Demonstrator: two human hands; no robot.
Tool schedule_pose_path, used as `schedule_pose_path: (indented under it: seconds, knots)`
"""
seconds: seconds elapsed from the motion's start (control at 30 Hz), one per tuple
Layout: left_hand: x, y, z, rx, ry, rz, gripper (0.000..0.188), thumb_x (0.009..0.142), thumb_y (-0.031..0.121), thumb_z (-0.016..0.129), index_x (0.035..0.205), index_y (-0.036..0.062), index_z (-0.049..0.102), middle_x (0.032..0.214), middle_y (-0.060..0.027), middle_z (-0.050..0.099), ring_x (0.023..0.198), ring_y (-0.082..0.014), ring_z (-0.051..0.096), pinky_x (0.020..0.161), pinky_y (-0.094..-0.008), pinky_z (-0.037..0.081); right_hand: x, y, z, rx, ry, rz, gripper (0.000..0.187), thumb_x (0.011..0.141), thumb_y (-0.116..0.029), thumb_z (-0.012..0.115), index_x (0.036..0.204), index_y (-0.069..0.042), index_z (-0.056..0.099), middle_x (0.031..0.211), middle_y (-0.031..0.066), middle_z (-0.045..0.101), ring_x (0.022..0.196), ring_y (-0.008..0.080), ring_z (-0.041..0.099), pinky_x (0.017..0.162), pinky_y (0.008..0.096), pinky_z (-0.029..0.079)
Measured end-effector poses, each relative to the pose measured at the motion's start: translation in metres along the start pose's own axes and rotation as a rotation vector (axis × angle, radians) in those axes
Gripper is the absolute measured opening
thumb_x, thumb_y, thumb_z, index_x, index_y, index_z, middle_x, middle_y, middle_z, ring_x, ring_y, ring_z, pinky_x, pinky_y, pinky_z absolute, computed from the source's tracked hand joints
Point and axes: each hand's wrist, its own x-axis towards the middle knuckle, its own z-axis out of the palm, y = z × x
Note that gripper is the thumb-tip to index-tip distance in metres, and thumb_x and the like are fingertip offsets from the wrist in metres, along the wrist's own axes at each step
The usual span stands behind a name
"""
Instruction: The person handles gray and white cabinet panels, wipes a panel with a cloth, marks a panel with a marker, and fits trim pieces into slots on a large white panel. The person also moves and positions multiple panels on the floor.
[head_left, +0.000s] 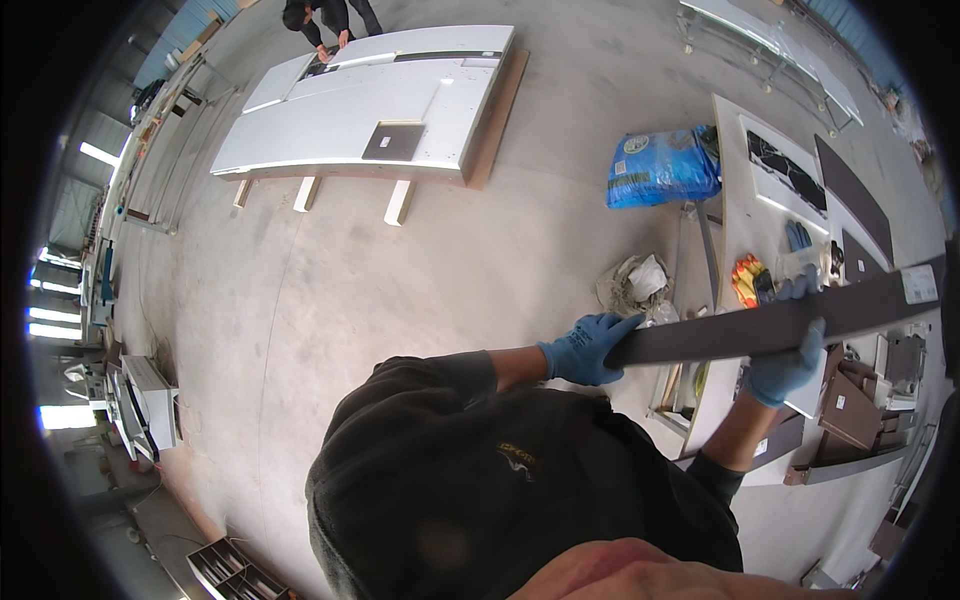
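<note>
A long, narrow dark brown board (720,335) with a white label near its far right end is held up across my front. My left hand (588,348), in a blue work glove, is closed round the board's left end. Further along, my right hand (785,368), gloved alike, grips it from below, with fingers also showing above the upper edge. Behind the board, a workbench (738,215) carries orange-and-yellow gloves (748,280), a blue glove (797,236) and dark panels (855,200).
A blue plastic sack (663,168) stands beside the bench, with a crumpled bag (635,283) below it. Ahead left, large white panels (350,120) rest on wooden blocks (398,203); another person (335,18) bends over their far edge. Brown boards (850,410) are stacked at right.
</note>
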Motion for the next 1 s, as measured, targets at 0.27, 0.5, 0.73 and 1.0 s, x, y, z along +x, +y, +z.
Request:
schedule_pose_path:
  seconds: [0.27,0.5,0.73,1.0]
  knots:
    - [0.045,-0.031,-0.075,-0.007,0.257,0.076,0.085,0.089,0.011,0.068,0.164,0.0031,0.03,0.147,-0.0313,0.053,0.125,-0.0499,0.059,0.106,-0.0537,0.048,0.026,0.135,0.118,-0.304,0.202,-0.029,0.055,0.108,-0.019,0.053,0.158,-0.003,0.037,0.144,0.0185,0.061,0.126,0.0255,0.062,0.11,0.0471,0.049]
    - [0.093,-0.077,-0.142,-0.088,-0.025,-0.025,0.084,0.088,0.0,0.062,0.165,0.0065,0.029,0.124,-0.03,0.067,0.105,-0.0487,0.069,0.089,-0.0522,0.057,0.147,0.189,0.117,-0.293,0.24,-0.212,0.081,0.111,-0.062,0.034,0.166,-0.003,0.022,0.167,0.0179,0.032,0.149,0.0382,0.044,0.121,0.0548,0.042]
    - [0.18,-0.132,-0.244,0.035,-0.134,-0.109,0.09,0.088,0.001,0.061,0.169,0.0087,0.021,0.14,-0.0292,0.059,0.119,-0.0486,0.063,0.101,-0.0515,0.052,0.331,0.225,0.12,-0.179,0.163,-0.308,0.086,0.109,-0.068,0.035,0.164,-0.004,0.022,0.158,0.0201,0.039,0.146,0.0407,0.047,0.121,0.0563,0.043]
    - [0.192,-0.229,-0.313,0.175,-0.036,-0.355,0.079,0.093,0.001,0.063,0.165,0.0074,0.032,0.137,-0.0255,0.064,0.119,-0.042,0.066,0.1,-0.0481,0.053,0.604,0.302,0.061,-0.082,0.226,0.25,0.077,0.106,-0.042,0.063,0.154,0.011,0.033,0.122,0.0172,0.069,0.114,0.0317,0.07,0.093,0.0381,0.061]
